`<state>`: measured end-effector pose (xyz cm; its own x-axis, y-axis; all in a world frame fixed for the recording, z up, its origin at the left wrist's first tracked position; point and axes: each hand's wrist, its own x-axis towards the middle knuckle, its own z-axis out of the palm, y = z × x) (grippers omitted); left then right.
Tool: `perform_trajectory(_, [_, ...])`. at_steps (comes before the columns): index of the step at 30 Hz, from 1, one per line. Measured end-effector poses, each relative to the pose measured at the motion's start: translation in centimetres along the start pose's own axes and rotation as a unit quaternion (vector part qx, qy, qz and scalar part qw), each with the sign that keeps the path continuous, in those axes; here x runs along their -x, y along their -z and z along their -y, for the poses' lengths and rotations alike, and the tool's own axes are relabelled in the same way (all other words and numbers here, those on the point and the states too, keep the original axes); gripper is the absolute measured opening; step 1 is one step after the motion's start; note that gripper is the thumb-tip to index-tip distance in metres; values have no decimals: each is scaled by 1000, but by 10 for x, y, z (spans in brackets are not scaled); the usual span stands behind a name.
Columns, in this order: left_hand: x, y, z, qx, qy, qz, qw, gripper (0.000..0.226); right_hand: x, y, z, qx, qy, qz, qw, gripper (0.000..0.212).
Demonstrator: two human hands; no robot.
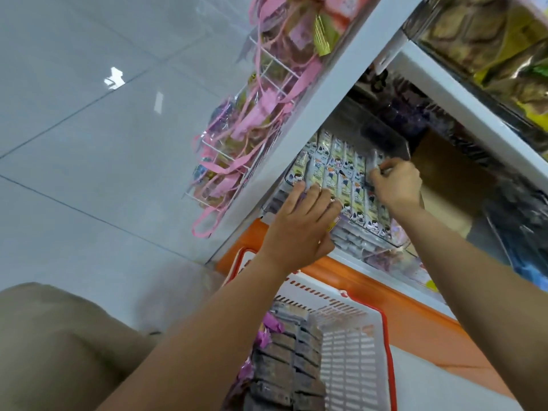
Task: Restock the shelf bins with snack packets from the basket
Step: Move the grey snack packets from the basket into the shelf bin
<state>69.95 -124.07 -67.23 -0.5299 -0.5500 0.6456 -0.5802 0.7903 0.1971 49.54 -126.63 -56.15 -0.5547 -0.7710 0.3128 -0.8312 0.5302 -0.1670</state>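
Reaching into the clear bin (360,237) at the centre of the frame, the person had both hands among the snack packets (338,173), which stood in tight rows that nearly filled it. The left hand (305,216) lay with its fingers mostly straight, spread over the packets at the bin's lower-left end, pressing on them rather than holding any. The right hand (396,182) had its fingers curled and appeared to pinch the top of an end packet (374,161) in the row at the right edge (how firmly, the blur hid). The basket (350,351) sat in the lower centre, apart from the bin, with grey-brown packets (284,366) stacked along its left side, so restocking looked only partly done.

The risk, as I judged it, lay in crowding. Forcing the end packet into so full a row could buckle its neighbours or pop one over the bin's front wall, towards the basket or the floor (89,143). Were the left hand lifted, the rows it pressed might slump. A hard shove could also slide the bin back on the shelf (311,129).
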Motion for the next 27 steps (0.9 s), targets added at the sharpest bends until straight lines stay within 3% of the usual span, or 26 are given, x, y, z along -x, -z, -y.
perform_trajectory(4, [-1, 3, 0, 2, 1, 25, 1000, 51, 0, 4, 0, 6, 2, 19, 1000, 15])
perform_trajectory(8, [0, 8, -2, -5, 4, 47, 999, 52, 16, 14, 1, -17, 31, 7, 999, 36])
perform_trajectory(15, [-2, 20, -11, -42, 23, 96, 994, 56, 91, 41, -12, -191, 158, -33, 968, 17])
perform_trajectory(18, [5, 23, -22, -41, 49, 73, 995, 67, 133, 35, -38, -221, 176, -22, 959, 12])
perform_trajectory(22, [28, 9, -57, -49, -32, 58, 997, 64, 183, 6, -82, -218, 147, 17, 965, 10])
perform_trajectory(24, [42, -5, -70, -70, -91, 107, 988, 60, 203, -17, -106, -201, 109, 43, 972, 12])
perform_trajectory(27, [59, -21, -75, -115, -134, 251, 952, 55, 229, -55, -139, -182, 44, 93, 978, 12])
